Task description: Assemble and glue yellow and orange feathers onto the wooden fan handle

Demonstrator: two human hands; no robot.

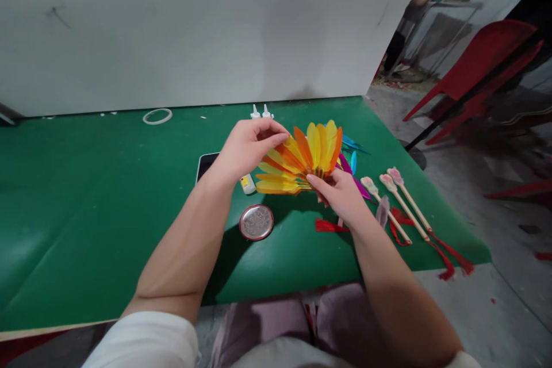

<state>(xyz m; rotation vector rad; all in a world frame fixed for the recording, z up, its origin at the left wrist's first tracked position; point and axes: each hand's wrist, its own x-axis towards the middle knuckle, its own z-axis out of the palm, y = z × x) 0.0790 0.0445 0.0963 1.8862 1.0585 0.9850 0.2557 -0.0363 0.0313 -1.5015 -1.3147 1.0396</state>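
Feathers (317, 146), yellow and orange, are spread out like a fan between my two hands, up above the green table (107, 184). My right hand (338, 192) is clamped on the bottom ends, where they all come together, with my thumb lying on top. My left hand (254, 146) is at the other side of the fan, and its thumb and pointing finger are pinched together on the tip of a yellow one.

Under my left arm sits a dark flat thing (207, 163), partly hidden, and next to it is a small bottle (248, 184) with a yellow label. A round silver lid (256, 222) with a red edge lies closer to me. Behind my left hand, two white pointy tops (255, 111) stick up, and a pale ring (157, 117) lies farther left.

Past my right hand I see some blue feathers (353, 144) and purple ones. Three sticks (407, 207) with pinkish ends lie to the right, and red tassels (463, 264) hang by the table edge. Farther off are a red chair (487, 63) and another person (413, 11).
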